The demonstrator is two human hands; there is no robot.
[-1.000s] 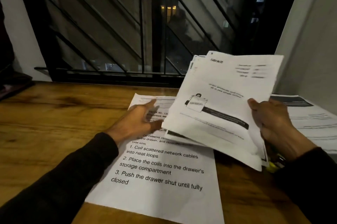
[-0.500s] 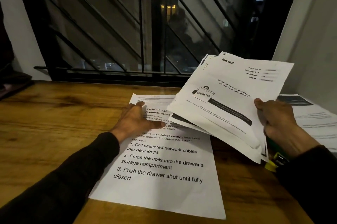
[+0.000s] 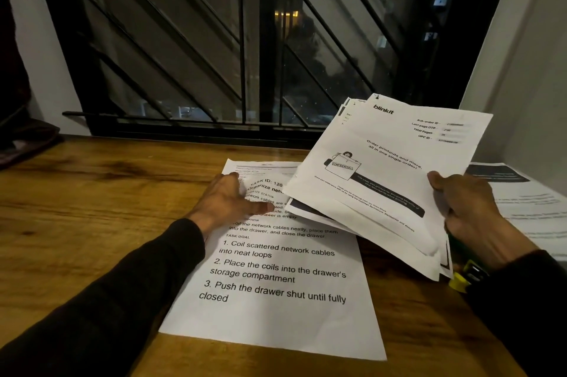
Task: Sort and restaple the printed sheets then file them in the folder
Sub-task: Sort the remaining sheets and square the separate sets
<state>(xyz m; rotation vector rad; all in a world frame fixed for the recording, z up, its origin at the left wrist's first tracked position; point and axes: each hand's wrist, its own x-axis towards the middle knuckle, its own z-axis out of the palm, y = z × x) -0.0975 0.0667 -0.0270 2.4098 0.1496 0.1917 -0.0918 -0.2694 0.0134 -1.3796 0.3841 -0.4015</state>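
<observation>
**Sorting under way as sheets pile up on a wooden desk**

Head camera: A person seated at a wooden table (image 3: 92, 223) before a barred night window (image 3: 245, 54) works through a bundle of printed pages. The right hand (image 3: 469, 211) grips a fanned sheaf of sheets (image 3: 383, 180) at its right edge, thumb on top and fingers curled beneath, and holds it tilted above the table; the top page carries a "blinkit" heading and a small "confidential" drawing. The left hand (image 3: 228, 203) lies flat with fingers extended on a single task sheet (image 3: 276, 278), which rests on the table and lists three steps about coiling network cables. Its upper right corner is overlapped by the sheaf. More printed pages (image 3: 527, 201) lie on the table at far right, beside the wall.

The work appears to be in its sorting stage, with nothing restapled or filed yet. The next move probably calls for peeling the following page off the sheaf and matching it to the right pile, keeping the loose fan from slipping.

Much stays out of sight. No folder is visible. A yellow-and-black object (image 3: 466, 277) peeks out beneath the right wrist; it may be a stapler, though too little shows to say. The lower pages of the sheaf are covered, and the far-right pages are cut off and too blurred to read.
</observation>
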